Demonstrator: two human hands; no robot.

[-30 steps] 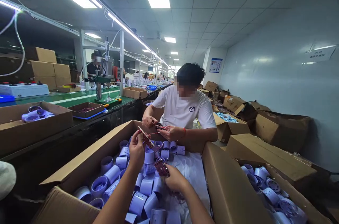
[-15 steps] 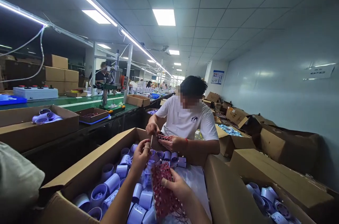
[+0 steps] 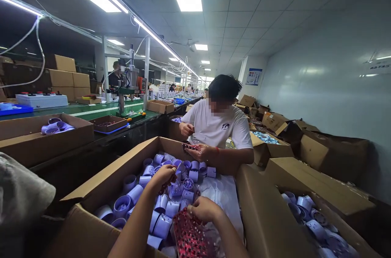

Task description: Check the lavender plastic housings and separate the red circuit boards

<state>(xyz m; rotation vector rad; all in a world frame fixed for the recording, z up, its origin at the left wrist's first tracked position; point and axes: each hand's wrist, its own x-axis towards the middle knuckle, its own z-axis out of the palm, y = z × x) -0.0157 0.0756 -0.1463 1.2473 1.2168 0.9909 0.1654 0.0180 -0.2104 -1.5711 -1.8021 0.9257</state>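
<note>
My left hand (image 3: 165, 177) is closed over the purple cups, with a dark red beaded-looking strip (image 3: 165, 186) hanging from its fingers. Nearer to me, my right hand (image 3: 205, 210) pinches the upper edge of a red sheet-like bundle (image 3: 191, 235) dotted with white and dark specks. The exact kind of both red pieces cannot be made out. Below my hands, many purple plastic cups (image 3: 136, 193) lie loose in a large cardboard box (image 3: 106, 168). Clear plastic film (image 3: 224, 197) covers the box's right part.
Across the box, a co-worker in a white shirt (image 3: 210, 123) holds a similar red piece (image 3: 192, 147). A bench with a press machine (image 3: 130, 79) runs along the left. On the right, another box (image 3: 324, 189) holds more purple cups.
My left hand has come down and away from the co-worker's hands. My right hand now grips the red bundle's upper edge, and the bundle sits lower. The co-worker's raised hand has drawn back.
</note>
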